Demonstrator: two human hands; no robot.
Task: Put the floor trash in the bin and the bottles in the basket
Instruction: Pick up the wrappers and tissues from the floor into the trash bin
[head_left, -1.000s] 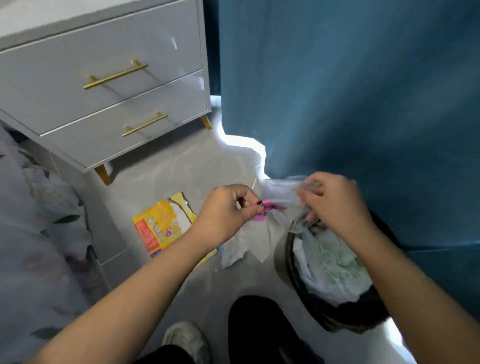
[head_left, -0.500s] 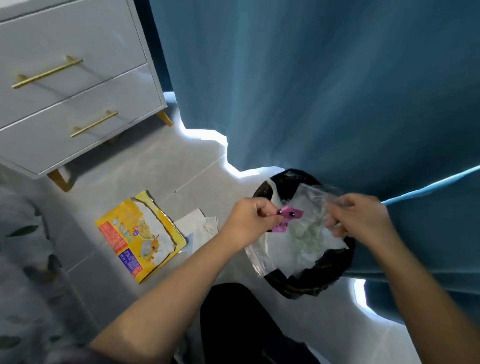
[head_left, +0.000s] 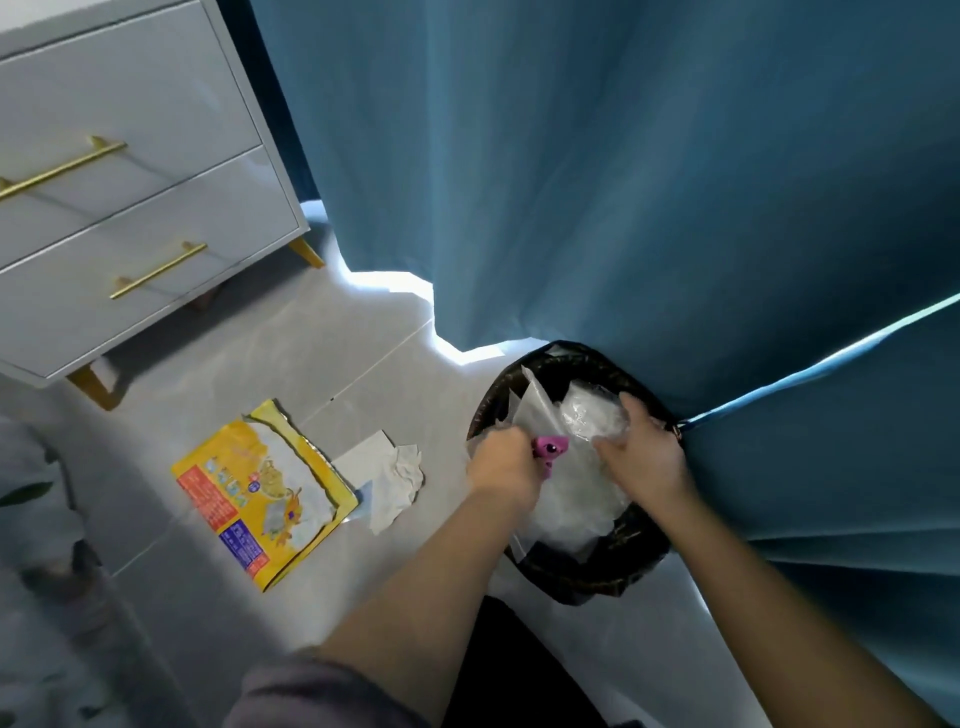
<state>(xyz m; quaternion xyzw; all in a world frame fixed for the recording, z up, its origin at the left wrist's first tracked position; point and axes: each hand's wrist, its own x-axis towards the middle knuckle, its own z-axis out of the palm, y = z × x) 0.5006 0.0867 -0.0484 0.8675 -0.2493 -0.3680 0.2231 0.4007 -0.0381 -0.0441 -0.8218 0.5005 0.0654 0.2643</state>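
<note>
The clear plastic bag (head_left: 571, 493) sits in the black bin's (head_left: 597, 587) mouth. The left hand (head_left: 501, 462) curls its fingers round the bag's pink-tagged edge, while the right hand (head_left: 641, 452) presses it down, fingers spread.

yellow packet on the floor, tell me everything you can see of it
The yellow packet is a flat, glossy printed bag with red and blue panels and a torn upper edge. It lies face up on the grey tile floor, left of the bin, its right corner against crumpled white paper.
</note>
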